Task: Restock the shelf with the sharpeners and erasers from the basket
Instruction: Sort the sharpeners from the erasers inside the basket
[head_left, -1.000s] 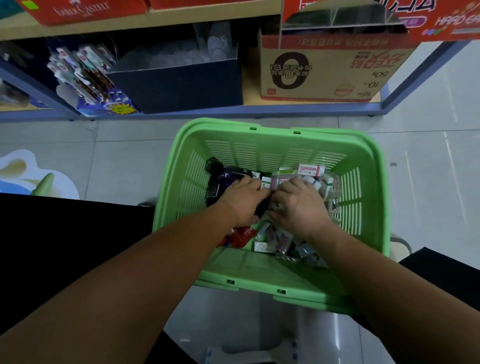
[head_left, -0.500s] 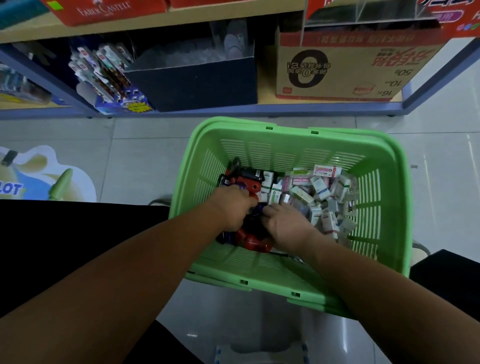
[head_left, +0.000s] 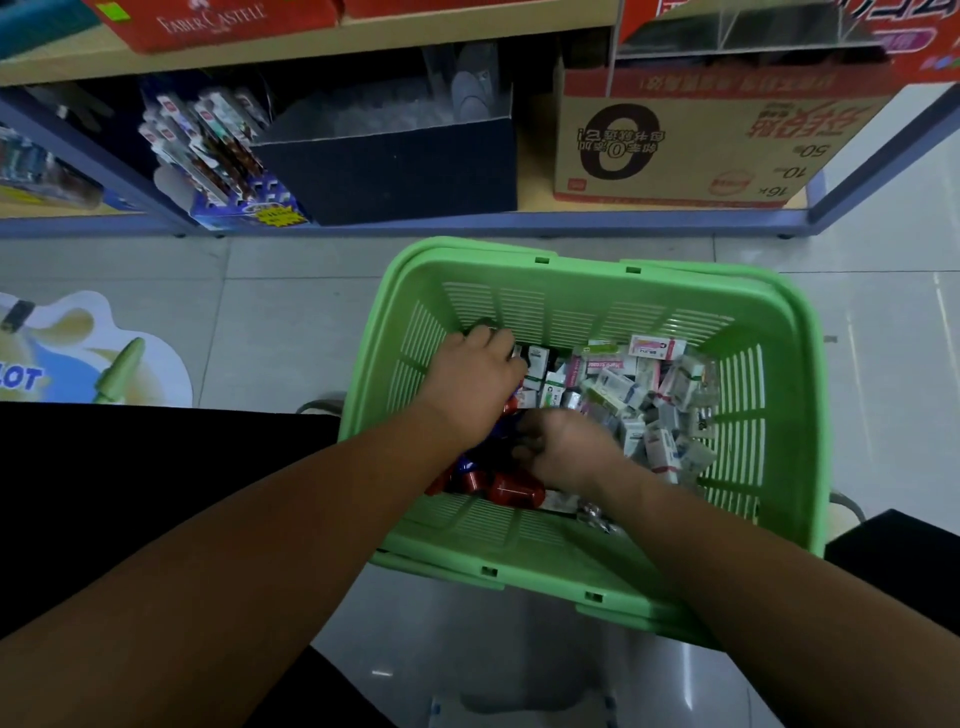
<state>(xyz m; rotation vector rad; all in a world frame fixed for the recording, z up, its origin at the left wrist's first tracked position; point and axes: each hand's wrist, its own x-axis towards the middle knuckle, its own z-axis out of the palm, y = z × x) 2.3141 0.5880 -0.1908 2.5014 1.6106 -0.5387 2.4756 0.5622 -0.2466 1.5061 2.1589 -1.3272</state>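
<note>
Shelf (head_left: 467, 228) runs across the top of the view, lowest level just above the tiled floor (head_left: 260, 322). Green slatted basket (head_left: 810, 415) sits in front of the shelf, close to the person, both forearms reaching into it. On the lowest level: cardboard box (head_left: 701, 145) at right with print upside down, dark open box (head_left: 395, 166) in the middle, pen display (head_left: 208, 140) just left of it, tilted. Red carton (head_left: 218, 21) on the level above, upper left. Floor sticker (head_left: 78, 358) at left, well apart from the basket. Inside the basket: erasers (head_left: 623, 384) in small white, pink and green packs, heaped loose over the right half and far side. Sharpeners (head_left: 511, 488), red and dark blue rounded bodies, lie in the near-left part, partly under the hands. None of this stock is on the shelf yet; all of it is in the basket. Left hand (head_left: 467, 384) is at the far-left side of the basket, knuckles up, fingers curled down over a dark item against the wall; real grasp or just contact, cannot tell. Right hand (head_left: 571, 452) is mid-basket, just beside the left wrist, fingers bent toward the sharpeners, fingertips hidden; cannot tell if it holds anything.
</note>
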